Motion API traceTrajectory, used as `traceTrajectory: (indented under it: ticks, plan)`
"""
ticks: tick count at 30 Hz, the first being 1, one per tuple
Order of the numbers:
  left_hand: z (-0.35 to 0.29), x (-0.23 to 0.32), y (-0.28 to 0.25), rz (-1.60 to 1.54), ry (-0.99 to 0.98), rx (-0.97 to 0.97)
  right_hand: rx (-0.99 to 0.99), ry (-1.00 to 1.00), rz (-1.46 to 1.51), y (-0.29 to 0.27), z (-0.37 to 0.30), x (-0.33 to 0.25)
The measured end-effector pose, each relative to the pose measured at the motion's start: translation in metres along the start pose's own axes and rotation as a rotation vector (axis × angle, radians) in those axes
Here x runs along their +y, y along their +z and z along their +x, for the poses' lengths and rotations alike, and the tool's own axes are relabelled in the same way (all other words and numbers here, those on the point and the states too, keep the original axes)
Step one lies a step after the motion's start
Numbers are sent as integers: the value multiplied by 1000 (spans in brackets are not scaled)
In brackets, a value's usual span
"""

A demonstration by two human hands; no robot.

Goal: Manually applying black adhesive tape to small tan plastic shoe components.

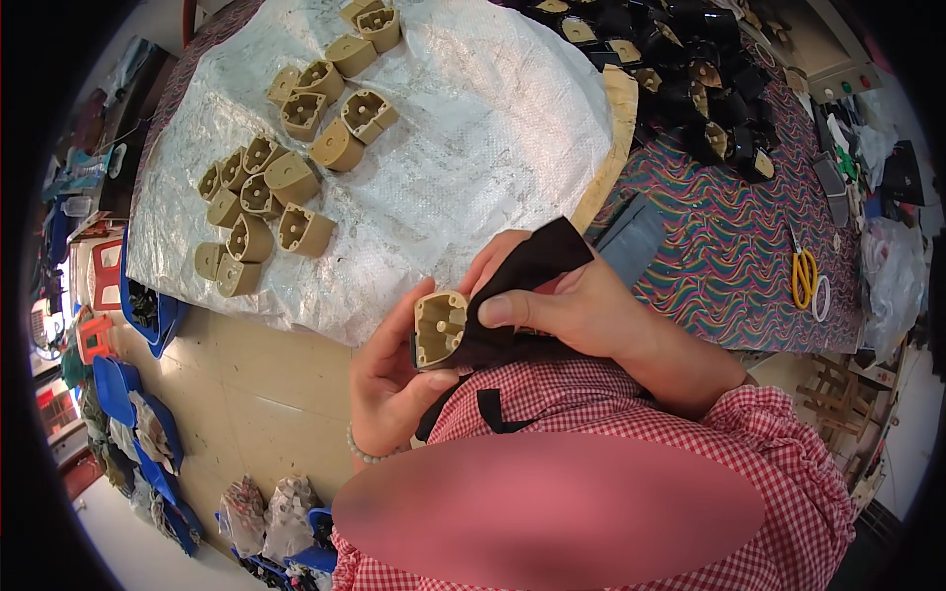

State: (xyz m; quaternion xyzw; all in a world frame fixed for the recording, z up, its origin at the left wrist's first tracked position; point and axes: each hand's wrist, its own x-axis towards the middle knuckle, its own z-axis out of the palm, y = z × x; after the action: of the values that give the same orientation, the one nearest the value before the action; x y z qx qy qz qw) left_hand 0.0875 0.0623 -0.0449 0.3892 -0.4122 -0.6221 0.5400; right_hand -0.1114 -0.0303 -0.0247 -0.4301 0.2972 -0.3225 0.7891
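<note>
From my end of the feed, I have the block (440, 330) held up just in front of the wearer's body, over the near edge of the table, its hollow face turned toward the camera. The left hand (394, 379) grips it from the left: the thumb presses at its lower edge, while the fingers lie close together along its far left side. The right hand (576, 305) pinches a black strip (537, 261) between thumb and fingers against the block's right side. One end of the strip sticks up past the right thumb, and dark material also shows at the block's left edge. A beaded bracelet (370, 453) circles the left wrist, and the wearer's checked garment (572, 394) fills the space below.

Beyond the hands, tan blocks (293, 179) lie scattered over the left half of a white sheet (473, 118), some hollow side up, some turned over. Black blocks (729, 108) are heaped at the upper right, near a machine panel (852, 84) with green and red buttons; any lettering on it is too small for me to read. On the wavy-patterned cloth (729, 256), I see yellow-handled scissors (804, 279) just beside a white ring (821, 298). A blue bin (158, 320) stands left of the table.
</note>
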Motion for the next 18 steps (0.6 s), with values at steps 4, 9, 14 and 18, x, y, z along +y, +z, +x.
traceTrajectory:
  ticks: [4, 9, 14, 18]
  plan:
    - [4, -2, 39, 56, 76, 176, -75, -498, -527, -1, -3, 6]
    - [1, -1, 30, 132, 47, 29, -80, -144, -178, -7, -11, 7]
    - [7, 3, 20, 114, 2, -128, -65, -291, -244, -7, -9, 12]
    - [16, -4, 30, 80, 126, 69, -59, -141, -195, -6, -3, 8]
